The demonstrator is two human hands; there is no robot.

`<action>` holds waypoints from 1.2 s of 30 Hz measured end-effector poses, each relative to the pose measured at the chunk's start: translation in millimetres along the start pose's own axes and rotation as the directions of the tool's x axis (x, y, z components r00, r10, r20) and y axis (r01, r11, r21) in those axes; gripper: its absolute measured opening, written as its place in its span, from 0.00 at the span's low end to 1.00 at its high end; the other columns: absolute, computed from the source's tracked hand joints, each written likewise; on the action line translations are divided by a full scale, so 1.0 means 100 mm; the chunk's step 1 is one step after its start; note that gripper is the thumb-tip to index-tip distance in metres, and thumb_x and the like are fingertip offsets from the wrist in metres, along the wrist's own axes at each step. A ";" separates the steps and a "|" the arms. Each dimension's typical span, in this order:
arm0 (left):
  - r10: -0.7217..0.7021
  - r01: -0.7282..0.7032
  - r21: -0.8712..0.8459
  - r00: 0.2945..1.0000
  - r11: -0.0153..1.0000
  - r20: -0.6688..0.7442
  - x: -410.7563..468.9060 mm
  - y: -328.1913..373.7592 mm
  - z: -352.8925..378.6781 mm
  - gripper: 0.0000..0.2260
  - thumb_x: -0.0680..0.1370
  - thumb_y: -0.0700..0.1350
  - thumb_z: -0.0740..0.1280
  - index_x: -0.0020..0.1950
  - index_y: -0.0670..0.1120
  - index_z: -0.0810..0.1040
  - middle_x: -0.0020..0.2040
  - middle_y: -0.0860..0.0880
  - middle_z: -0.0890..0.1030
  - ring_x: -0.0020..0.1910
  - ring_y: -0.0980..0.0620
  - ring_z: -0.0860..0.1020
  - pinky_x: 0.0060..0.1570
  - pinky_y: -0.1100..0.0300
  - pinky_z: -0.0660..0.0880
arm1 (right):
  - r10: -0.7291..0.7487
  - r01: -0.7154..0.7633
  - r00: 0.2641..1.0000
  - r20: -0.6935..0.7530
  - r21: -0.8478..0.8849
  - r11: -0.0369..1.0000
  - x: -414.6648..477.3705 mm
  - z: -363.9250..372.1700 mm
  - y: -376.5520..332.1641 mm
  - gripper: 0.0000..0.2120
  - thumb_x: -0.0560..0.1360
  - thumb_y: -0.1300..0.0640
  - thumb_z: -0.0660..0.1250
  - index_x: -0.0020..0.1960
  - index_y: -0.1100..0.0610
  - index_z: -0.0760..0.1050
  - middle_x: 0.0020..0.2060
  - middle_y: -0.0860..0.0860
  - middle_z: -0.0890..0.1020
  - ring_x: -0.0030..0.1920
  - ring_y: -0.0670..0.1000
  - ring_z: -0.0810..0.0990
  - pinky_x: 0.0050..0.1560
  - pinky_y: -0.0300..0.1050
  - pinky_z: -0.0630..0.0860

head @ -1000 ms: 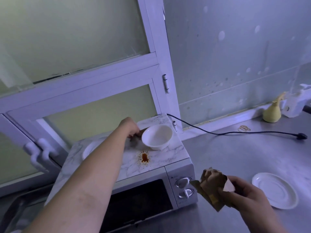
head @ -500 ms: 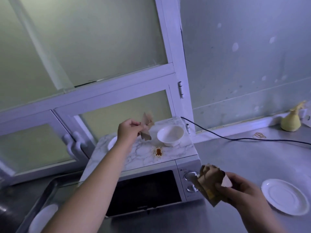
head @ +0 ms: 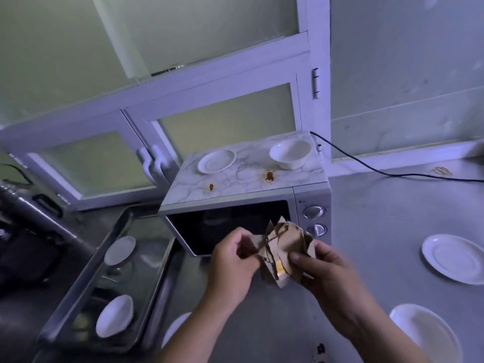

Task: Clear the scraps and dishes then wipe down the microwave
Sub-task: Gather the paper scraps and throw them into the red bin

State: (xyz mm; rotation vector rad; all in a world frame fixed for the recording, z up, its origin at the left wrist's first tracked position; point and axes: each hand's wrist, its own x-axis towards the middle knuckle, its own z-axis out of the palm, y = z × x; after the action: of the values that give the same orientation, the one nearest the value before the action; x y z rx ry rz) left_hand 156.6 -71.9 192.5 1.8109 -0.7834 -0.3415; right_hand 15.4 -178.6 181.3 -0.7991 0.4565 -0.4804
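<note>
A white microwave (head: 311,197) with a marble-patterned top stands on the steel counter. On its top sit a white saucer (head: 216,161) at the left and a white bowl (head: 290,153) at the right, with two brown sauce stains (head: 269,175) between them. In front of the microwave door, my left hand (head: 231,260) and my right hand (head: 318,265) both hold a crumpled bunch of brown paper scraps (head: 281,248). The left hand pinches the bunch's left edge; the right hand grips its right side.
A steel tray (head: 86,273) at the left holds a saucer (head: 120,250) and a bowl (head: 114,315). Two white saucers (head: 453,258) lie on the counter at the right, another dish (head: 175,328) at the bottom. A black power cord (head: 366,166) runs right along the wall.
My left hand lifted a paper scrap off the microwave top and brought it down to the bunch in my right hand. The view has shifted, showing the tray at the left.
</note>
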 end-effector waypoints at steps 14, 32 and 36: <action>-0.009 0.189 -0.315 0.869 0.930 0.495 -1.15 -0.17 -0.67 0.12 0.76 0.36 0.67 0.58 0.44 0.84 0.53 0.44 0.85 0.54 0.50 0.82 0.54 0.62 0.75 | -0.024 -0.008 0.956 -0.293 -0.105 0.994 -1.08 0.43 0.84 0.05 0.73 0.68 0.68 0.48 0.64 0.79 0.37 0.58 0.80 0.35 0.53 0.78 0.43 0.44 0.76; -0.181 0.469 -0.138 0.573 0.872 0.799 -2.62 -0.29 0.05 0.08 0.74 0.30 0.68 0.47 0.41 0.82 0.41 0.43 0.86 0.38 0.48 0.83 0.35 0.58 0.78 | -0.346 0.100 0.675 -0.651 -0.383 0.918 -3.21 0.10 1.74 0.17 0.66 0.67 0.78 0.54 0.62 0.80 0.46 0.60 0.85 0.44 0.53 0.84 0.47 0.45 0.80; -0.127 0.411 -0.110 0.508 0.905 0.852 -2.82 -0.14 0.38 0.08 0.74 0.30 0.68 0.49 0.39 0.82 0.40 0.44 0.84 0.38 0.50 0.81 0.36 0.61 0.78 | -0.225 0.124 0.691 -0.687 -0.194 0.973 -3.62 -0.24 1.62 0.29 0.61 0.45 0.78 0.59 0.54 0.80 0.53 0.55 0.85 0.53 0.56 0.84 0.56 0.54 0.78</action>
State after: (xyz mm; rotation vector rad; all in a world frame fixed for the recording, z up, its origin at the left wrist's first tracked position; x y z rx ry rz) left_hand -68.8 88.6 126.8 1.4028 -0.9967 -1.5584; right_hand -249.7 110.2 116.2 -0.7691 1.1520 -0.9579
